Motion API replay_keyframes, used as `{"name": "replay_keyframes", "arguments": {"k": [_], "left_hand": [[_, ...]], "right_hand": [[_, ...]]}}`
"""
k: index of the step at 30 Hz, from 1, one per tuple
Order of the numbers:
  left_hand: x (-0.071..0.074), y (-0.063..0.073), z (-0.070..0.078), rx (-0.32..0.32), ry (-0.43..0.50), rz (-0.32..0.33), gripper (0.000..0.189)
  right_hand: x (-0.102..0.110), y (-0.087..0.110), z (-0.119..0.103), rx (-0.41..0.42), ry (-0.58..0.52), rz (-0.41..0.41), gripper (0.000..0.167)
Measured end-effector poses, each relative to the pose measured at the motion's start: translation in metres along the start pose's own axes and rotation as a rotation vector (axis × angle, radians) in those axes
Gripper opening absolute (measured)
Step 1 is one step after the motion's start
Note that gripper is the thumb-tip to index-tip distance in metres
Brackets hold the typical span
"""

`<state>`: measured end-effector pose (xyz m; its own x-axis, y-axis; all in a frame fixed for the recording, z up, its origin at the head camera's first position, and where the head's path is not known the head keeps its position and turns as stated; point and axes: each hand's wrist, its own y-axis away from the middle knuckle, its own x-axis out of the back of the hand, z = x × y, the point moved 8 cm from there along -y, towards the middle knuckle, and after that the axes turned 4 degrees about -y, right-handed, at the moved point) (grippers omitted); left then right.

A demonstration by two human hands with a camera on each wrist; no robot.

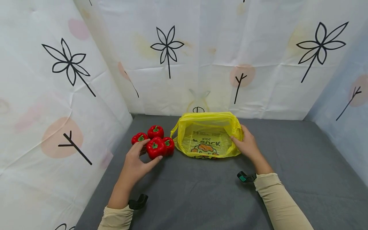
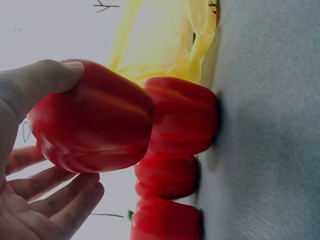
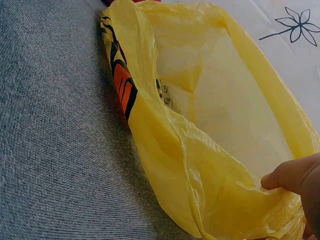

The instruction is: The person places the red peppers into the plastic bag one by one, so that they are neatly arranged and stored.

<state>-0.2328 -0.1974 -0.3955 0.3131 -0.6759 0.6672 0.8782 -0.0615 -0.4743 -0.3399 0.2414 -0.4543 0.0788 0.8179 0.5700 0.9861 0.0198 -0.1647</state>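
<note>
My left hand (image 1: 136,164) grips a red bell pepper (image 1: 156,148) between thumb and fingers. In the left wrist view, this pepper (image 2: 95,120) is raised off the tabletop. Behind it, three more red bell peppers with green stems stand close together: a left one (image 1: 139,137), a back one (image 1: 155,131) and a right one (image 1: 169,145). To their right, a yellow plastic bag (image 1: 207,116) lies with its wide mouth facing me, printed inside and out. At its right side, my right hand (image 1: 248,143) pinches the rim, the thumb (image 3: 285,177) inside the mouth.
A dark grey cloth (image 1: 195,191) covers the table. White fabric walls (image 1: 201,64) with plant drawings enclose the back and both sides. Each wrist carries a black strap mount, one at the left (image 1: 138,202) and one at the right (image 1: 246,176).
</note>
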Motion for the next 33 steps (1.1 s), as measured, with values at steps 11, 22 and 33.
{"name": "replay_keyframes", "arguments": {"k": [11, 22, 33], "left_hand": [[-0.006, -0.006, 0.02, -0.01, 0.059, -0.015, 0.076], [-0.042, -0.02, 0.038, -0.055, 0.15, -0.09, 0.073], [-0.085, -0.034, 0.06, -0.117, 0.237, -0.178, 0.069]], "right_hand": [[0.001, 0.0, -0.001, 0.015, -0.005, 0.004, 0.072], [0.002, 0.003, 0.001, 0.016, -0.004, 0.012, 0.071], [0.002, 0.001, -0.001, 0.013, -0.002, 0.023, 0.071]]}}
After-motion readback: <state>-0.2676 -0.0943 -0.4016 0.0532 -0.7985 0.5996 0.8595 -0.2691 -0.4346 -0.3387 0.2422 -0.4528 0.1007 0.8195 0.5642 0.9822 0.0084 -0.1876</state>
